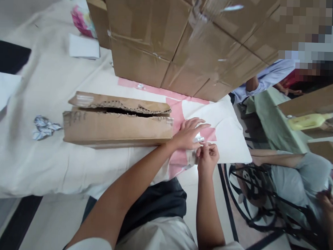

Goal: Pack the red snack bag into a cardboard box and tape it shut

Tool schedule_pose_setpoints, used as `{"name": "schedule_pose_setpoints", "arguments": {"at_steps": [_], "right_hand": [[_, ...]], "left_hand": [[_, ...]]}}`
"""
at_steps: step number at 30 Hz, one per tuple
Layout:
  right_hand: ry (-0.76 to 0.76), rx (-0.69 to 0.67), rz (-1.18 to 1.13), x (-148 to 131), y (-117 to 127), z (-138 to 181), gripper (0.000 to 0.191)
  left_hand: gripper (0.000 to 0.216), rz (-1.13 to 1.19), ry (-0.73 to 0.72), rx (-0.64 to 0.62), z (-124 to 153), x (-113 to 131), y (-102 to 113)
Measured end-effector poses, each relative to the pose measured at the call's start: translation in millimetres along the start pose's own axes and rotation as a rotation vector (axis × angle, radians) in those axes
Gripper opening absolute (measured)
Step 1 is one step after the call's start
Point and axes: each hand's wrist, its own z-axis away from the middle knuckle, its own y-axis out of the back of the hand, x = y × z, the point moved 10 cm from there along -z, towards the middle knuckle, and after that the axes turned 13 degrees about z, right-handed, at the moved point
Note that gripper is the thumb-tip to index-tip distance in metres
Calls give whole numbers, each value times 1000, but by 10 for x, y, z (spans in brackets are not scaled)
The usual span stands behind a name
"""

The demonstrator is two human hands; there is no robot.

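Note:
My left hand [188, 133] lies on the pink-and-white cloth [175, 114], fingers stretched out, just past the right end of a long cardboard box [117, 128]. The box's top has torn, ragged edges with a dark gap between them. Close beside the left hand, my right hand [208, 156] is closed in a pinch; what it holds, if anything, is too small to make out. A small shiny clear piece [199, 138], perhaps tape or plastic, shows between the two hands.
Large taped cardboard boxes [169, 41] stand stacked at the back. Crumpled paper [44, 128] and a white folded sheet [84, 46] lie to the left. On the right are a seated person [298, 177], another table [273, 117] and a yellow bottle [310, 121].

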Motion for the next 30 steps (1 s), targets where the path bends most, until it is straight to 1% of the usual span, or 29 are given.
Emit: {"name": "schedule_pose_setpoints", "arguments": {"at_steps": [2, 4, 6, 9, 11, 13, 15, 17, 19, 22, 24, 25, 26, 28, 30], "right_hand": [[53, 2, 58, -135, 59, 26, 34], [121, -43, 138, -303, 72, 63, 27], [205, -92, 221, -500, 58, 130, 25], [352, -163, 341, -800, -49, 310, 23], [449, -259, 370, -953, -221, 484, 17], [527, -380, 348, -1055, -433, 685, 11], [572, -483, 294, -1118, -624, 874, 5], [604, -547, 244, -1177, -764, 1028, 3], [636, -583, 226, -1244, -849, 1141, 4], [675, -614, 237, -1342, -882, 1242, 6], [704, -623, 257, -1408, -854, 1285, 8], [727, -617, 270, -1448, -828, 1306, 8], [751, -606, 284, -1491, -797, 1326, 9], [764, -581, 318, -1560, -740, 1354, 8], [707, -554, 356, -1590, -692, 1349, 5]], "left_hand": [[61, 106, -78, 47, -2, 236, 115], [50, 162, -149, 77, 33, 486, 219], [38, 185, -192, 77, 129, 710, 304], [24, 178, -157, 109, 404, 913, 499], [17, 145, -109, 130, 650, 1014, 646], [15, 99, -42, 134, 902, 1101, 757], [17, 54, 52, 147, 1132, 1159, 836], [16, 19, 145, 194, 1330, 1198, 903], [13, 11, 219, 258, 1491, 1223, 953], [21, 63, 348, 354, 1689, 1195, 1001], [26, 131, 423, 375, 1783, 1172, 993], [24, 160, 445, 372, 1811, 1177, 981], [21, 176, 450, 364, 1824, 1200, 973], [19, 149, 411, 360, 1818, 1301, 984], [17, 40, 322, 368, 1786, 1464, 1009]]}}
